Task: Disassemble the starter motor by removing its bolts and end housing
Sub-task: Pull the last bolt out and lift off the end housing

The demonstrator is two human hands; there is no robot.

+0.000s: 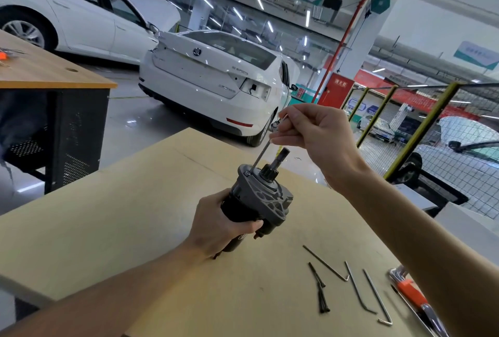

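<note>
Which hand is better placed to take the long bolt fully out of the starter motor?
The right hand. It already pinches the long bolt, which sticks up out of the end housing. The left hand grips the starter motor body and should steady it.

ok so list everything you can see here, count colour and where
starter motor: one, black body with grey end housing, held upright above the tan table
hex key in use: one, silver, tip at the top of the housing beside the shaft
table: one, tan top, foreground
loose hex keys: three, silver, on the table right of centre
long bolts: about three, dark, lying together left of the loose keys
orange-handled tool: one, table's right edge, partly cut off
second bench: one, wood top, black base, left
white cars: two, behind the table
left hand: grips the motor body
right hand: pinches the hex key's upper end
</note>
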